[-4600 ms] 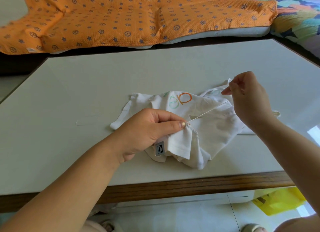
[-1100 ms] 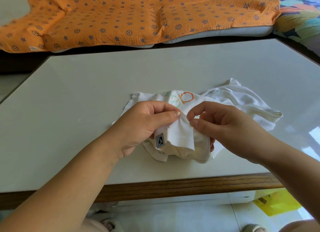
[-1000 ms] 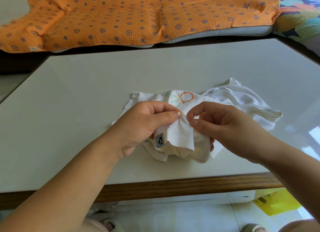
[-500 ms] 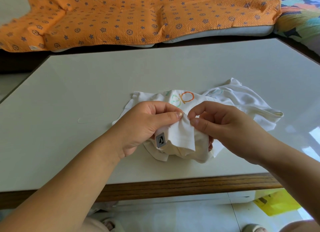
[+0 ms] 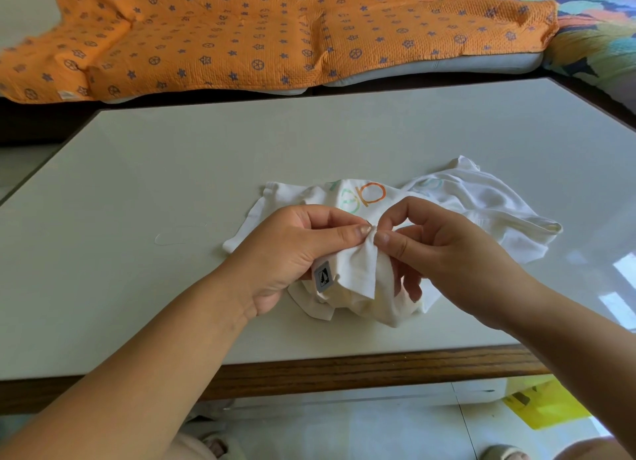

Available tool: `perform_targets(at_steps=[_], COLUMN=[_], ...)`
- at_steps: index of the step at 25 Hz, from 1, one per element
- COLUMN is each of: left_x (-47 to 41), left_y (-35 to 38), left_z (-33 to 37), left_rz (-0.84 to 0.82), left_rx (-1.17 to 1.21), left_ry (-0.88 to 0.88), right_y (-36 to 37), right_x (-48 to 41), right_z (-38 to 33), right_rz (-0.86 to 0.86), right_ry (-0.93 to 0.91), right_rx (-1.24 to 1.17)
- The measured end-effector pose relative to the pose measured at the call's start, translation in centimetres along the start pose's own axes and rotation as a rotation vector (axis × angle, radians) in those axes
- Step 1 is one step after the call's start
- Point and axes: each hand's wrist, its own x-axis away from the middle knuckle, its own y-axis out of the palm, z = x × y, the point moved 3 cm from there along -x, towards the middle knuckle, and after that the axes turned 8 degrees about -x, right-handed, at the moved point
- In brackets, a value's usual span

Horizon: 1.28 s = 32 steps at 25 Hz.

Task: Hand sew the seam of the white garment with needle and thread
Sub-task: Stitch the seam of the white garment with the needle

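Two hands met over the white garment, which lay bunched on the counter, and I took the gray label sewn to the cloth as my mark. Up and to the right of the label, my left hand had its fingers closed in a pinch on a raised fold of the garment, with the label showing just under its palm. My right hand came in from the far side of that fold, thumb and forefinger pressed together on the same ridge of cloth, tip to tip with the left. I could not tell whether the needle sat between them, as it was too fine to make out. The fold ran from the pinch down toward me, ending in a corner just right of the label, so its long axis pointed roughly at my chest. I judged the stitch would have to cross that ridge sideways, from the right hand's side toward the left, the right hand being nearer for the work. Well left of the label, a pale loop, likely thread, lay on the counter.
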Motion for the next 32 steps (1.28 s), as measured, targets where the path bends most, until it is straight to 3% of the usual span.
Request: perform_targets(at_steps=[10, 13, 16, 17, 21, 23, 25, 29, 32], left_x=[-0.4, -0.4, -0.5, -0.4, -0.2, -0.2, -0.2, -0.3, -0.4], left_y=[0.6, 0.7, 0.4, 0.3, 0.1, 0.2, 0.1, -0.4, -0.9], left_z=[-0.6, -0.5, -0.5, -0.5, -0.5, -0.5, -0.5, -0.4, -0.2], left_rz=[0.027, 0.035, 0.059, 0.059, 0.029, 0.001, -0.021, -0.043, -0.044], left_rx=[-0.061, -0.081, -0.111, -0.108, -0.071, -0.075, -0.084, -0.063, -0.038], left_ry=[-0.002, -0.008, -0.012, -0.013, -0.025, -0.022, -0.012, 0.014, 0.04], right_y=[0.2, 0.3, -1.5, -2.7, -6.2, -7.1, -7.9, -9.2, -9.4], right_x=[0.1, -0.3, -1.2, -1.5, -3.0, -3.6, -4.1, -4.3, -4.2], right_z=[-0.2, -0.1, -0.6, -0.7, -0.3, 0.6, 1.7, 2.3, 1.9], right_rz=[0.001, 0.078, 0.287, 0.352, 0.402, 0.474, 0.559, 0.759, 0.782], right_ry=[-0.019, -0.03, -0.05, -0.021, 0.153, 0.145, 0.11, 0.051, 0.005], right_rx=[0.031, 0.142, 0.13, 0.013, -0.858, -0.968, -0.827, -0.14, 0.219])
